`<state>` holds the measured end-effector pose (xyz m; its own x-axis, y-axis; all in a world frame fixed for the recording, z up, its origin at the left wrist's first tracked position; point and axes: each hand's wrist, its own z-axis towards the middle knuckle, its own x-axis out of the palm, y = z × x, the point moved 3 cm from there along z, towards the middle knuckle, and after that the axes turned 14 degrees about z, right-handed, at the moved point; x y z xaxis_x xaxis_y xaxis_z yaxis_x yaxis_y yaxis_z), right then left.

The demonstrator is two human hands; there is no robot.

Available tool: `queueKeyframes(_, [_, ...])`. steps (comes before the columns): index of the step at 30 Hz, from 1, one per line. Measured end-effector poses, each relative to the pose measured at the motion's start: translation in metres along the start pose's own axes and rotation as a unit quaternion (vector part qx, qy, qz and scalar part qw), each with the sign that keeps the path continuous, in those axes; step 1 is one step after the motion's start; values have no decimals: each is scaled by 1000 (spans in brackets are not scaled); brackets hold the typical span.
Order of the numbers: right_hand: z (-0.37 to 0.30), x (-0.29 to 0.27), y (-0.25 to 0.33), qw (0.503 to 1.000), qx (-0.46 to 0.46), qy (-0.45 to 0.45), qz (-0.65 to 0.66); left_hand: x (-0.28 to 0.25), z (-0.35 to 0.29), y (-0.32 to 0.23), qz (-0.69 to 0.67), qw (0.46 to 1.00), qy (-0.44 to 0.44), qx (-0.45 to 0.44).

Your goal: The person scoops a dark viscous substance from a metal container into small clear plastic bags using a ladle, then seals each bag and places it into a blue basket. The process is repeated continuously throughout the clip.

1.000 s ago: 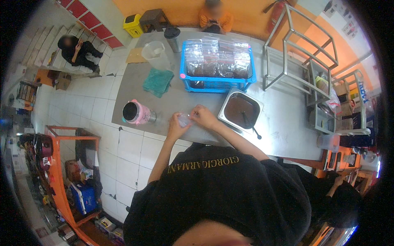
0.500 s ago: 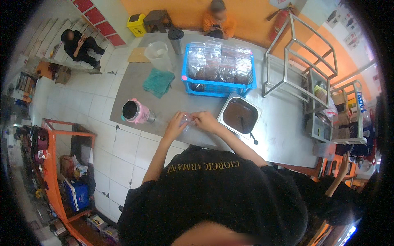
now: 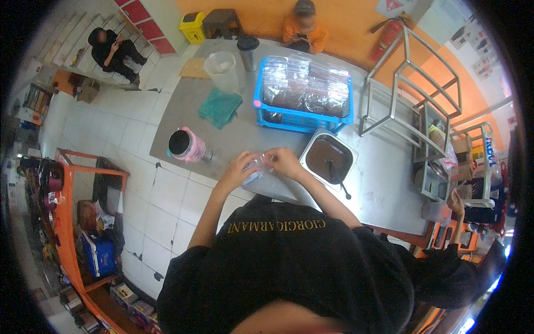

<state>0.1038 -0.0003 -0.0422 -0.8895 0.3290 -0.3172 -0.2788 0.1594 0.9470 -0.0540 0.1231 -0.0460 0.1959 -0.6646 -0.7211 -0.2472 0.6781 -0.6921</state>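
Observation:
A small clear plastic bag (image 3: pixel 254 173) is stretched between my hands over the near edge of the metal table (image 3: pixel 236 147). My left hand (image 3: pixel 238 168) grips the bag's left side with bent fingers. At the opposite side, my right hand (image 3: pixel 282 162) pinches its edge. Just right of my right hand stands a steel pan (image 3: pixel 328 158) of brown paste with a dark-handled utensil (image 3: pixel 335 181) in it. Beyond it, a blue basket (image 3: pixel 303 123) holds several clear bags (image 3: pixel 303 92) of brown contents. A pink-cased tumbler (image 3: pixel 189 147) is to the left of my hands.
A green cloth (image 3: pixel 219 107), a translucent jug (image 3: pixel 222 72) and a dark-lidded cup (image 3: pixel 248 54) stand farther back. Metal frames (image 3: pixel 409 83) occupy the right side. One person (image 3: pixel 303 33) sits behind the table, another (image 3: pixel 114 55) on the steps; a co-worker's arm (image 3: pixel 457 209) shows at right.
My hands are slightly farther apart, and more of the bag shows between them. The co-worker's hand at right has moved up toward the shelf. The whole view has shifted a little.

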Motion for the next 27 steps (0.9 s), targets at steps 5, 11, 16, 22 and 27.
queueKeyframes(5, [-12, -20, 17, 964, -133, -188, -135, 1, 18, 29, 25, 993, -105, -50])
queueKeyframes(11, [-21, -53, 20, 981, -17, -172, 84, 21, 45, 12, -140, 979, -108, -98])
queueKeyframes(16, [-39, -73, 16, 970, -11, -207, 129, 37, 43, -30, -511, 843, 40, -163])
queueKeyframes(22, [-73, -93, 28, 937, -3, -347, 44, 37, 52, -62, -431, 890, -12, -146])
queueKeyframes(27, [-89, -93, 56, 947, -26, -320, -29, 27, 63, -107, -260, 962, -45, -65])
